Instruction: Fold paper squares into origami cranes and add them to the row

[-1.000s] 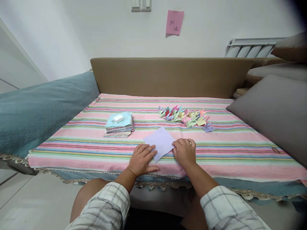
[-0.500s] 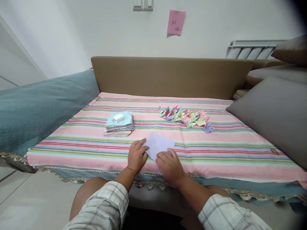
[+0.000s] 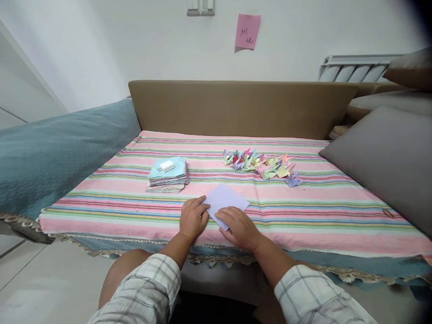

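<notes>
A light purple square of paper point(image 3: 225, 196) lies flat on the striped cloth, turned so that one corner points toward the back. My left hand point(image 3: 194, 219) is closed at the paper's left corner, thumb and index finger on it. Across the paper's lower right part rests my right hand point(image 3: 239, 228), fingers laid flat and pressing down, the thumb near the front corner. That hand hides part of the near right edge.
A stack of paper squares point(image 3: 168, 180) with a white charger plug point(image 3: 166, 166) on top stands left. Several folded paper cranes point(image 3: 265, 165) sit behind right. A grey cushion point(image 3: 384, 157) leans at right; a small brown object point(image 3: 388, 213) lies near it.
The paper has flattened out, and its back corner reaches farther back and right. My right hand has slid left onto the sheet with its fingers extended. My left hand has stayed in place.
</notes>
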A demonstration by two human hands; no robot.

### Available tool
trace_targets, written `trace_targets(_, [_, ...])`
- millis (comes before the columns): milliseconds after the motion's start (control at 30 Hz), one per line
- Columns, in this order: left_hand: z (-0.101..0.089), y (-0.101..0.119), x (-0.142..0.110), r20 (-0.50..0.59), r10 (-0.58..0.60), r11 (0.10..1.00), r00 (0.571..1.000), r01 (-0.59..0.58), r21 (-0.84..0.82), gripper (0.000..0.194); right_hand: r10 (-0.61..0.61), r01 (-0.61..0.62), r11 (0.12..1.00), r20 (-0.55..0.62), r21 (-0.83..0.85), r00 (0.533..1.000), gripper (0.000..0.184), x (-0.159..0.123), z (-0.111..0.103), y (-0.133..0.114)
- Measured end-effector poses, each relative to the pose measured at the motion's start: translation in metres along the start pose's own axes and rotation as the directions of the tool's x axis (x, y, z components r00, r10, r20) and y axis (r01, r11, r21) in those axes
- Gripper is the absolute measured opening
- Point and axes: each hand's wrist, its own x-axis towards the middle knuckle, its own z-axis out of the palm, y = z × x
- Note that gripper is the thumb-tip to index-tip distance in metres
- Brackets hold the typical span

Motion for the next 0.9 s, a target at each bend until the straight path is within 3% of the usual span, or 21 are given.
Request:
trace_targets(133, [-0.001,-0.001,0.001,0.009,-0.002,1.000,1.000,0.002,-0.009,0.023,0.260,-0.259,0.965,0.009,-0.039,0.966,0.053,-0.004,-0.014,0.020])
trace_targets(333, [-0.002,-0.001,0.003,0.015,-0.031,0.999,0.999,0.031,-0.011,0.023,0.482,-0.482,0.876,0.000,-0.001,0.876,0.038,-0.010,-0.019,0.047])
trace_targets(567, [-0.001,-0.003,0.003,0.003,-0.052,0.998,0.999,0.052,-0.032,0.024,0.525,-0.522,0.849,-0.022,0.085,0.851,0.029,-0.010,-0.017,0.058])
trace_targets(900, [-0.001,-0.005,0.011,0.000,-0.159,0.985,0.987,0.159,0.071,0.020,0.557,-0.552,0.827,-0.026,0.111,0.830,0.020,-0.012,-0.019,0.063])
